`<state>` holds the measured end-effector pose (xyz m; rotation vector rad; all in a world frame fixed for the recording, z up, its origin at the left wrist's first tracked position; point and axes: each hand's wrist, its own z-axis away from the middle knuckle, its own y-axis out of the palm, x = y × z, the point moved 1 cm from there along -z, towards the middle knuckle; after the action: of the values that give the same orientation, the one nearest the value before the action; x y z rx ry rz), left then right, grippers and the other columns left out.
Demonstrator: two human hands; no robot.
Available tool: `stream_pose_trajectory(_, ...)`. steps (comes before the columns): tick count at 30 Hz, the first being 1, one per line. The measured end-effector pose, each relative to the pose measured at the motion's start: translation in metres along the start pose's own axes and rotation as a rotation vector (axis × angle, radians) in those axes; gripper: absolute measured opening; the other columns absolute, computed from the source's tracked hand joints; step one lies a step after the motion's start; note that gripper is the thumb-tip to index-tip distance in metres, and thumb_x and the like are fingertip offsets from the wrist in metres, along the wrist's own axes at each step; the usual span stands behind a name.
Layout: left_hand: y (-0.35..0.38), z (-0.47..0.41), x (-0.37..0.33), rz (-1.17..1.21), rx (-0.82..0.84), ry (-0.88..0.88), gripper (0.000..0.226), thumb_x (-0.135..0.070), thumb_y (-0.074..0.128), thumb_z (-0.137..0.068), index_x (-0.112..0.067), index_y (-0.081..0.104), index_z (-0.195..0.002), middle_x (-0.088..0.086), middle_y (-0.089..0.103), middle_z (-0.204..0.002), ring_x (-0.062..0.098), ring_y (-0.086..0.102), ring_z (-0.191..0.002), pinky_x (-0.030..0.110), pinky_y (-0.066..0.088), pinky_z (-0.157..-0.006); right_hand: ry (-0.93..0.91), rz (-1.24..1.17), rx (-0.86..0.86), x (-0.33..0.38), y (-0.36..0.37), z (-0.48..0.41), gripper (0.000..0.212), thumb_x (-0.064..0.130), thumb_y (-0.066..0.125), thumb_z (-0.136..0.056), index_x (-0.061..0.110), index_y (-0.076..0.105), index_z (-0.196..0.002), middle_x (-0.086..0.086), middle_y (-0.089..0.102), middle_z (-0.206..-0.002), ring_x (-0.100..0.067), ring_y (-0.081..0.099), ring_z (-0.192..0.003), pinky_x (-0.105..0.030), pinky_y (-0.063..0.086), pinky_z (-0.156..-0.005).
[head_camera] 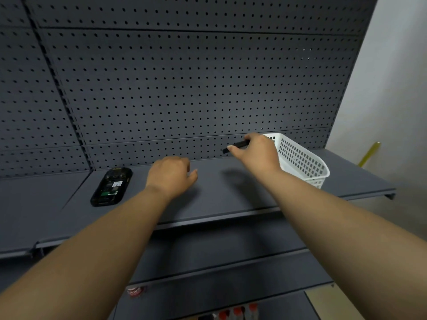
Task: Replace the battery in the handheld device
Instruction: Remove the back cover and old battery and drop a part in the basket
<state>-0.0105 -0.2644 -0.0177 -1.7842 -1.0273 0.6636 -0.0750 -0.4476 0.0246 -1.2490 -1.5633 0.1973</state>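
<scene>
Now | right hand [254,151] pinches battery [238,145] beside basket [302,162] | left hand [171,174] loosely curled, empty | device [111,186] apart

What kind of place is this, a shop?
Probably a shop aisle or stockroom: grey metal shelves backed by pegboard, like retail shelving, with a white basket on the shelf. The shelves are nearly bare, so I can't be sure.

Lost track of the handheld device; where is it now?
Head view: the device lies back-open on the shelf, far left, left of the left hand.
</scene>
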Motion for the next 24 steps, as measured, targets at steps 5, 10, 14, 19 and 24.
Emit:
stream_pose_trajectory(5,0.004,-0.013,-0.026,0.018,-0.011,0.001,0.035,-0.040,0.045,-0.092,-0.010,0.064,-0.098,0.009,0.068,-0.097,0.027,0.061,-0.090,0.032,0.043,-0.072,0.044,-0.027,-0.036,-0.030,-0.028,-0.022,0.041,0.038,0.068,-0.082,0.005,0.068,-0.105,-0.010,0.072,-0.103,-0.027,0.065,-0.098,-0.027,0.045,-0.072)
stream_pose_trajectory(10,0.010,-0.032,-0.064,0.020,-0.006,-0.021,0.036,-0.040,0.045,-0.092,-0.011,0.064,-0.100,0.009,0.069,-0.098,0.027,0.062,-0.088,0.031,0.044,-0.072,0.068,-0.010,-0.038,-0.073,-0.055,-0.042,0.035,0.037,0.068,-0.081,0.003,0.069,-0.090,-0.010,0.073,-0.087,-0.022,0.056,-0.072,-0.025,0.038,-0.061)
stream_pose_trajectory(14,0.015,-0.045,-0.096,0.013,0.015,-0.056,0.037,-0.041,0.044,-0.093,-0.011,0.064,-0.103,0.009,0.069,-0.102,0.027,0.063,-0.091,0.032,0.047,-0.075,0.100,0.007,0.020,-0.103,-0.068,-0.057,0.036,0.034,0.069,-0.081,0.000,0.070,-0.089,-0.010,0.067,-0.075,-0.022,0.057,-0.067,-0.026,0.038,-0.047)
stream_pose_trajectory(19,0.025,-0.049,-0.123,0.006,0.020,-0.116,0.036,-0.041,0.045,-0.093,-0.011,0.063,-0.102,0.011,0.068,-0.103,0.028,0.062,-0.093,0.034,0.049,-0.077,0.115,0.044,0.126,-0.134,-0.067,-0.068,0.031,0.032,0.069,-0.079,0.002,0.069,-0.088,-0.007,0.065,-0.076,-0.020,0.055,-0.066,-0.023,0.032,-0.042)
stream_pose_trajectory(24,0.033,-0.046,-0.140,-0.020,0.009,-0.158,0.035,-0.041,0.046,-0.092,-0.010,0.063,-0.100,0.011,0.068,-0.100,0.029,0.061,-0.092,0.033,0.047,-0.074,0.070,0.115,0.278,-0.151,-0.058,-0.068,0.017,0.023,0.067,-0.081,0.009,0.059,-0.076,0.001,0.057,-0.068,-0.019,0.053,-0.065,-0.021,0.030,-0.041)
